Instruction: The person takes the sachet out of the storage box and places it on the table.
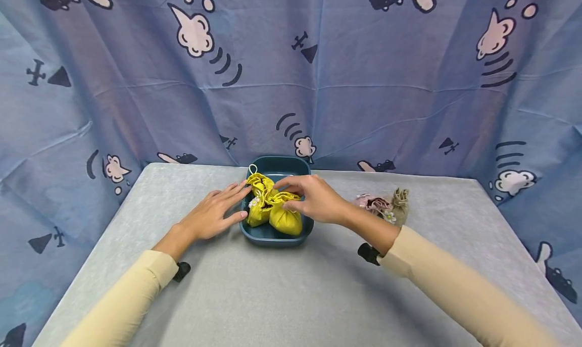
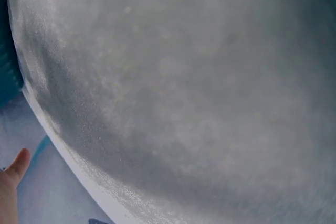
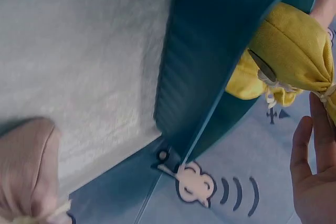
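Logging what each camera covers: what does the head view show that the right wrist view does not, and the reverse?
Only the head view shows both arms in cream sleeves, the left hand lying flat beside the teal tray, the right hand over the yellow pouches, and the whole grey table. Only the right wrist view shows the tray's ribbed outer wall close up and the cord tying a yellow pouch's neck. Both show the tray, the yellow pouches, a pink pouch on the table, the right hand and the printed blue backdrop.

Two yellow drawstring pouches [image 1: 273, 208] lie bunched together inside a teal tray [image 1: 277, 237] on the table
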